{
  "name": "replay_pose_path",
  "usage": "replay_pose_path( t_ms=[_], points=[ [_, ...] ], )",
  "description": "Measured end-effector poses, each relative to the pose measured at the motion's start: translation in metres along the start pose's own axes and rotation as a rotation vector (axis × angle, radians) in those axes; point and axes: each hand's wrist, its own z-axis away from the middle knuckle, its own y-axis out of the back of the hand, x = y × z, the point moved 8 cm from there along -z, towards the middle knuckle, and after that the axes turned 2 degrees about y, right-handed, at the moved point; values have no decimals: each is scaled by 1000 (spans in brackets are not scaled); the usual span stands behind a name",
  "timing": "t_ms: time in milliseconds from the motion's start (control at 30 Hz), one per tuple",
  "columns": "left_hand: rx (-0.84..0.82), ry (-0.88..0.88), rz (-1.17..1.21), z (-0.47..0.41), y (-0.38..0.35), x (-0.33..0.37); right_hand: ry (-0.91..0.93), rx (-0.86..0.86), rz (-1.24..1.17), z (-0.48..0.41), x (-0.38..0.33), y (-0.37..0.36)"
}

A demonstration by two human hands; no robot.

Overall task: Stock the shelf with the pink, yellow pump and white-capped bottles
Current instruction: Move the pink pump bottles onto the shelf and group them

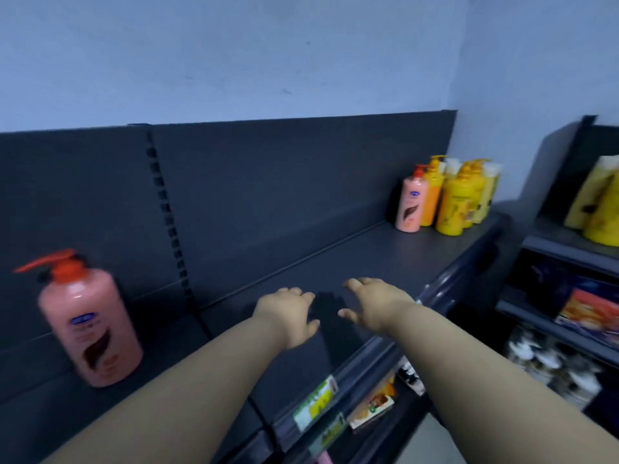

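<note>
At far left on the dark shelf (335,262) stands a pink pump bottle (90,326), upright. Mid-shelf, the left hand (288,313) and right hand (375,304) hover side by side, fingers loosely spread, holding nothing. Far right, a second pink bottle (411,205) stands against clustered yellow pump bottles (459,205) and white-capped bottles (491,170).

A pink bottle (90,326) with a red pump stands upright on the dark shelf (351,259), lower left. Upper right, a second pink bottle (410,204) stands just beside clustered yellow pump bottles (455,205) and white-capped bottles (490,185).
</note>
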Motion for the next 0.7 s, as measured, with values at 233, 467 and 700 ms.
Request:
replay_pose_path(
  t_ms=[233, 467, 700],
  points=[
    [127, -165, 26, -68, 30, 148, -127, 22, 16, 45, 152, 22],
    [191, -285, 51, -113, 44, 280, -235, 40, 12, 91, 282, 29],
    [149, -402, 33, -149, 39, 373, -319, 38, -10, 123, 366, 28]
  ],
)
